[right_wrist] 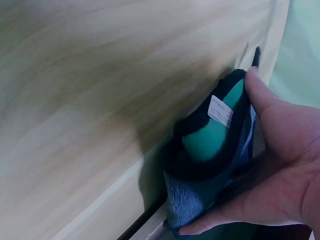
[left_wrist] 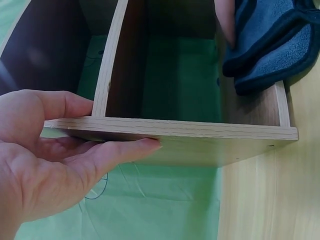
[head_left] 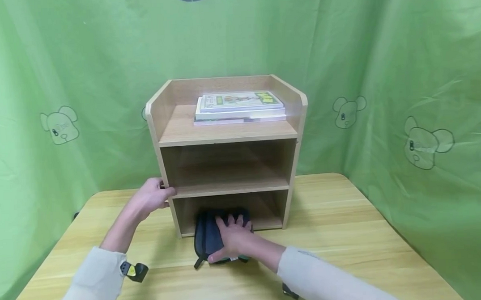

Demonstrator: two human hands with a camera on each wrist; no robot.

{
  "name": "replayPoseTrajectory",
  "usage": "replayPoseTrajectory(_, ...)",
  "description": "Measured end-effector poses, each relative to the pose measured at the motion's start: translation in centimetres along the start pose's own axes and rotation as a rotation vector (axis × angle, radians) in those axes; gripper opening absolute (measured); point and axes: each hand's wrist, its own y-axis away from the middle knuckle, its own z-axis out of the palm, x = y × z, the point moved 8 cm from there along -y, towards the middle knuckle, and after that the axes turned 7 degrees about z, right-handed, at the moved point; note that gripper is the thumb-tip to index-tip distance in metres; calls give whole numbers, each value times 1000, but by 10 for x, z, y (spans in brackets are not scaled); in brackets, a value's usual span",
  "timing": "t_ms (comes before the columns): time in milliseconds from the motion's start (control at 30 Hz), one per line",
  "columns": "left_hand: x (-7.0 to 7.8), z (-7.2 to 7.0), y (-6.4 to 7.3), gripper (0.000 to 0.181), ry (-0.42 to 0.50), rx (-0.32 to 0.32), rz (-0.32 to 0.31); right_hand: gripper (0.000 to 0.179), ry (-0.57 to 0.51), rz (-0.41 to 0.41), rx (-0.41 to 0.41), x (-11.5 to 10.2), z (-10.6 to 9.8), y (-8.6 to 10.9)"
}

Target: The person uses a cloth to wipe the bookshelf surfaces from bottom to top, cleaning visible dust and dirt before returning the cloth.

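Low in the shelf (head_left: pixel 230 189), poking out near, a cloth (head_left: pixel 204 234) is looking soft, light, best held across its middle. The right hand (head_left: pixel 233 240) is resting on it, fingers spread; the left hand (head_left: pixel 154 195) is gripping the shelf's left side.

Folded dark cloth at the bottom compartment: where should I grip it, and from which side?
I'd pinch the folded dark cloth by its front end, coming from the front: that end juts out past the edge of the bottom compartment. Take all layers together, since the right wrist view shows them standing apart there and they could slip.
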Motion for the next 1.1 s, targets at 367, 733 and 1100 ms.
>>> replayPoseTrajectory(367,1,-2,2,55,-27,11,9,84,84,25,129,-15,5,-11)
replayPoseTrajectory(733,0,0,-1,55,-4,16,16,77,89,-14,157,-52,14,-12)
replayPoseTrajectory(1100,-1,0,-1,55,5,14,11,76,-52,-45,169,-73,14,-10)
